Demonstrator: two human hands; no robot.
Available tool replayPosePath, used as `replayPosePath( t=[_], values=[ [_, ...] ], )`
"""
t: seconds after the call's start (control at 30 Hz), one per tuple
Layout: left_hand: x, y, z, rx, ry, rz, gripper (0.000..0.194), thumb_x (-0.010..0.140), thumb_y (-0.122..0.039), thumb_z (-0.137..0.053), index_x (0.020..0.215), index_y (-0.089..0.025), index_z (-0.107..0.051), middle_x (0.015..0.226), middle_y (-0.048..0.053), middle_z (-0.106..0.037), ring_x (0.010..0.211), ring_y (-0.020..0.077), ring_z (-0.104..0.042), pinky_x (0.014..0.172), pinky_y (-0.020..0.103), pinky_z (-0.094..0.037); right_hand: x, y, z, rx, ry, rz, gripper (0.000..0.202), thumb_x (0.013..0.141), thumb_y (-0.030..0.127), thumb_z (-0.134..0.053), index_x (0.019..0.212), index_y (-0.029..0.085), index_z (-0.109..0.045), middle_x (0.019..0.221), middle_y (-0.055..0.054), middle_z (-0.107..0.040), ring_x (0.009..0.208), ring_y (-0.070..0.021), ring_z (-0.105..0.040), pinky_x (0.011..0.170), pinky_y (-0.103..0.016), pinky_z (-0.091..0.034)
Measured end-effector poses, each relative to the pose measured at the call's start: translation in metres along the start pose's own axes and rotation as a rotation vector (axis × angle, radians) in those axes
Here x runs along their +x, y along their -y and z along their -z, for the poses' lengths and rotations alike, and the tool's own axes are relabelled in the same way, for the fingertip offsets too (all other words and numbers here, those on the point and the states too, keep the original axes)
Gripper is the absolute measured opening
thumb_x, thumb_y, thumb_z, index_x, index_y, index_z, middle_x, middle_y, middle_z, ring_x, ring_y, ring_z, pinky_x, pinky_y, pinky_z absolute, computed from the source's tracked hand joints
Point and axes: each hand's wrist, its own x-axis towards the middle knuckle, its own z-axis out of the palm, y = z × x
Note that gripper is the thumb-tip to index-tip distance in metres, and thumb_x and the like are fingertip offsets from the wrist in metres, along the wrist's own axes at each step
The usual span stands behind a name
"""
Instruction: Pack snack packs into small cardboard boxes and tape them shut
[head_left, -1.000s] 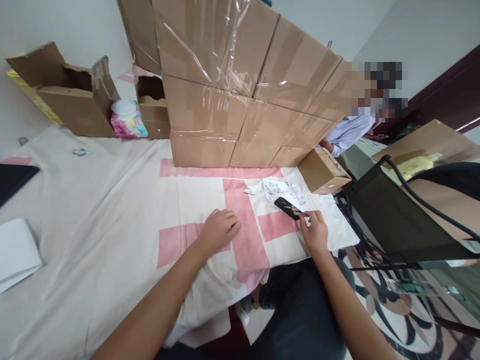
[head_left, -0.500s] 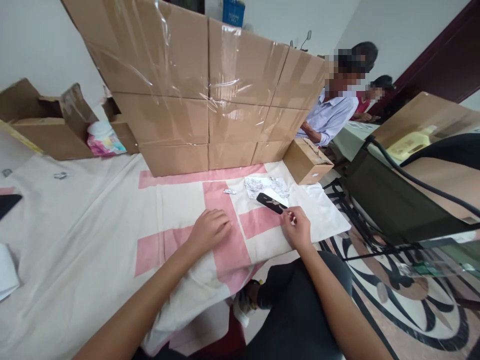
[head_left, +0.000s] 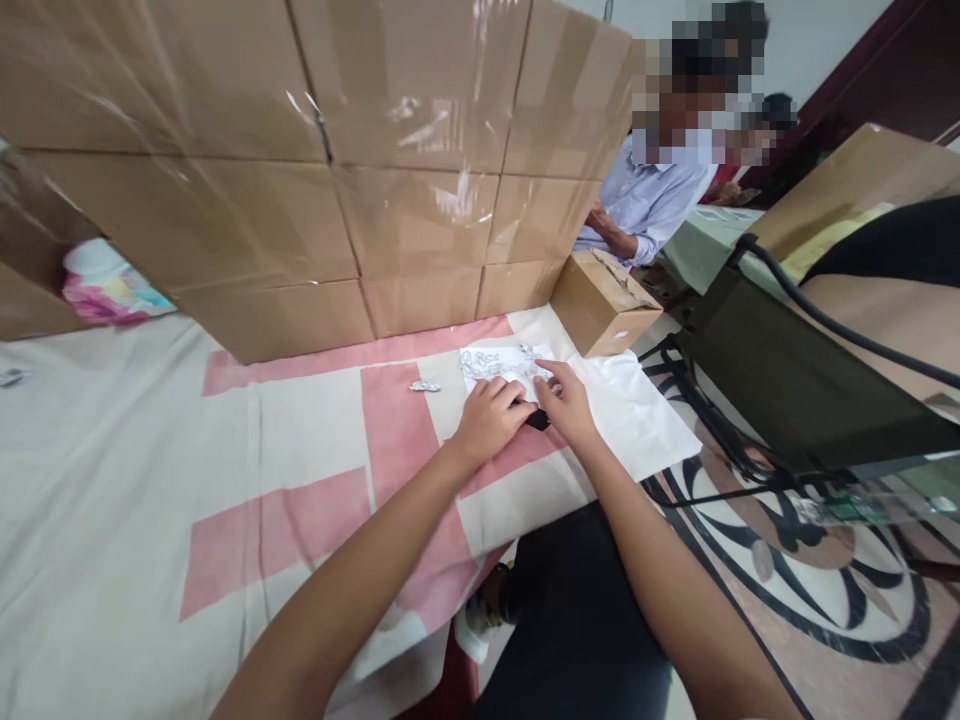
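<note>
My left hand (head_left: 491, 418) has its fingers curled over a flat black strip (head_left: 538, 419), whose near right end shows beyond the fingertips; the rest is hidden. Close on its right, my right hand (head_left: 566, 405) holds nothing that I can see, thumb and index finger apart. That index fingertip reaches small silvery pieces on a white sheet (head_left: 471, 380). Several such pieces (head_left: 484, 362) lie in a loose heap on the sheet, too small to name. A silvery packet (head_left: 425, 386) rests on the cloth to the left of my left hand.
Stacked cardboard boxes (head_left: 420, 230) wrapped in clear film rise behind the sheet. A smaller carton (head_left: 607, 305) stands at the table's right corner. The pink and white tablecloth (head_left: 300, 420) hangs over the front edge. A person (head_left: 656, 195) sits beyond; a dark folding chair (head_left: 810, 390) is at right.
My left hand has moved right from the bare cloth onto the black strip. My right hand, which held the strip's end, has let go and moved forward to the pieces. The view has shifted.
</note>
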Motion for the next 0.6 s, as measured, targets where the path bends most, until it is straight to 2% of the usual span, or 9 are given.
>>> replayPosePath(
  t=[0.07,0.17,0.4,0.6],
  values=[
    [-0.002,0.001,0.002,0.010,-0.002,-0.005,0.027,0.103,-0.027,-0.047,0.095,-0.027,-0.073,0.092,0.004,-0.064,0.092,0.0210,-0.051,0.077,0.037,-0.035,-0.009,0.003,-0.002,-0.066,0.021,0.076,0.032,0.094,0.034,-0.053,0.119,0.020,-0.066,0.118,-0.013,-0.064,0.105,-0.0262,-0.062,0.093,-0.046,-0.052],
    [-0.002,0.002,0.004,0.003,0.043,0.013,0.028,0.104,-0.025,-0.045,0.096,-0.025,-0.071,0.091,0.004,-0.065,0.090,0.0206,-0.051,0.075,0.038,-0.034,-0.013,0.002,-0.004,-0.132,-0.001,0.076,0.031,0.095,0.031,-0.052,0.123,0.022,-0.063,0.121,-0.012,-0.061,0.118,-0.0292,-0.055,0.103,-0.051,-0.046],
    [-0.001,0.000,-0.002,0.059,0.029,-0.022,0.028,0.105,-0.021,-0.040,0.097,-0.023,-0.067,0.087,0.004,-0.065,0.087,0.0205,-0.053,0.072,0.038,-0.032,-0.015,-0.002,-0.009,-0.037,-0.039,-0.155,0.033,0.094,0.038,-0.055,0.124,0.024,-0.059,0.125,-0.009,-0.060,0.107,-0.0260,-0.054,0.102,-0.051,-0.044],
    [0.000,-0.003,-0.006,0.127,0.023,-0.056,0.027,0.103,-0.015,-0.038,0.090,-0.019,-0.061,0.084,0.006,-0.059,0.082,0.0225,-0.050,0.069,0.037,-0.029,-0.016,-0.004,-0.009,-0.011,-0.033,-0.222,0.032,0.098,0.044,-0.050,0.121,0.024,-0.059,0.126,-0.008,-0.061,0.111,-0.0258,-0.052,0.105,-0.051,-0.041]
  ],
)
